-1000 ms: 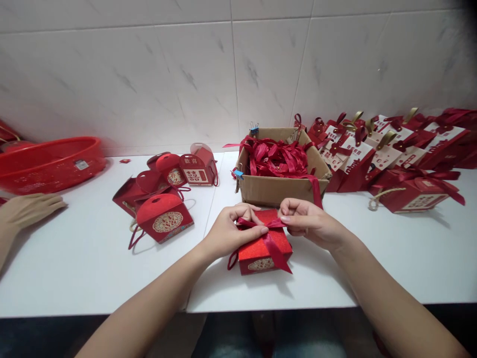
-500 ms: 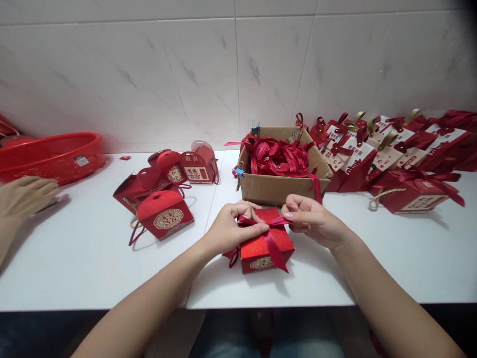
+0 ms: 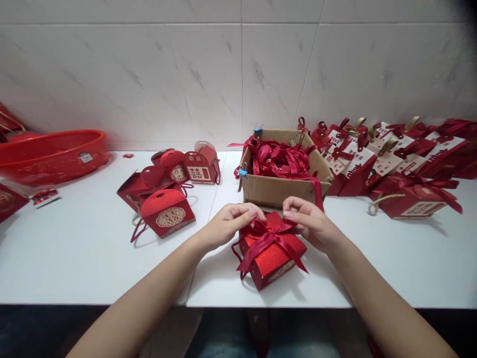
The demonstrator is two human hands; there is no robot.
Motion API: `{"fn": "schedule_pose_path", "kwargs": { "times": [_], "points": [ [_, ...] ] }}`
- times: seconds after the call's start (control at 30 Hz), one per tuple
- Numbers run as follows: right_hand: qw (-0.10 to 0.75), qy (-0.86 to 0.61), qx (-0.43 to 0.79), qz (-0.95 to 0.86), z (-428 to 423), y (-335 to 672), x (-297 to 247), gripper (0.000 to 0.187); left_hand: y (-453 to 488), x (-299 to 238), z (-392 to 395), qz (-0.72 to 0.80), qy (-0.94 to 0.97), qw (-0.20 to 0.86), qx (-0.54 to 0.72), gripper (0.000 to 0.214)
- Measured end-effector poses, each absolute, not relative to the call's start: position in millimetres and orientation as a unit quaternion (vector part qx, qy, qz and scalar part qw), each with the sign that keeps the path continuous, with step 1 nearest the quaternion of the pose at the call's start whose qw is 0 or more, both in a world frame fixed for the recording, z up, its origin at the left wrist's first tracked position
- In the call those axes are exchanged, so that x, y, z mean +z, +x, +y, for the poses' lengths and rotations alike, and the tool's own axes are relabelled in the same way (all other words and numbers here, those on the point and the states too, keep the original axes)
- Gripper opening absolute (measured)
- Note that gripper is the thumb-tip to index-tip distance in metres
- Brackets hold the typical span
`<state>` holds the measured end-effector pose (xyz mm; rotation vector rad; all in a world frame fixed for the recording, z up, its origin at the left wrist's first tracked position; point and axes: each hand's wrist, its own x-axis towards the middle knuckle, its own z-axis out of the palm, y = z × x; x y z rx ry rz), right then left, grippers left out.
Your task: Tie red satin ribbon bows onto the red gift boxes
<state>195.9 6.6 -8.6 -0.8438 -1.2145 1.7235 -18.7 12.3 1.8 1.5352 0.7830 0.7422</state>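
A small red glitter gift box [image 3: 272, 256] lies on the white table [image 3: 93, 258] in front of me, turned at an angle. A dark red ribbon [image 3: 269, 238] is tied over its top, its two tails spread down the lid. My left hand [image 3: 227, 224] pinches the ribbon's left loop at the box's far edge. My right hand [image 3: 308, 223] pinches the right loop. Both hands have their fingers closed on the ribbon.
A cardboard box [image 3: 278, 188] full of red ribbons stands just behind. Several finished gift boxes [image 3: 387, 154] line the wall at right. Several red handled boxes [image 3: 167, 211] sit at left. A red plastic basket [image 3: 52, 154] rests at far left.
The gift box has turned to an angle and the ribbon now shows two spread tails. The other person's hand at far left has gone out of view.
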Motion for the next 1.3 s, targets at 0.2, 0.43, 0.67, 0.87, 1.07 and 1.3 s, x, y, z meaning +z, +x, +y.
{"fn": "schedule_pose_path", "kwargs": {
  "times": [0.2, 0.43, 0.67, 0.87, 1.07, 1.3],
  "points": [
    [0.414, -0.337, 0.692, -0.486, 6.7, 196.0, -9.0, 0.026, -14.5, -1.6, 10.9, 0.306, 0.668, 0.596, 0.323, 0.044],
    [0.424, -0.328, 0.696, -0.478, 8.3, 198.2, -12.0, 0.022, -20.5, -1.8, 11.6, 0.295, 0.65, 0.617, 0.333, 0.032],
    [0.425, -0.332, 0.686, -0.488, 8.8, 200.0, -11.8, 0.019, -17.0, 1.2, 12.0, 0.306, 0.674, 0.582, 0.337, 0.043],
    [0.438, -0.331, 0.678, -0.488, 7.3, 200.3, -10.3, 0.018, -15.1, -0.4, 11.8, 0.301, 0.702, 0.556, 0.326, 0.049],
    [0.429, -0.335, 0.684, -0.485, 7.3, 200.9, -11.2, 0.019, -17.4, -3.3, 10.4, 0.28, 0.696, 0.571, 0.332, 0.04],
    [0.419, -0.335, 0.678, -0.502, 7.3, 198.5, -13.5, 0.02, -11.8, -6.5, 8.0, 0.305, 0.699, 0.539, 0.358, 0.034]
  ]
}}
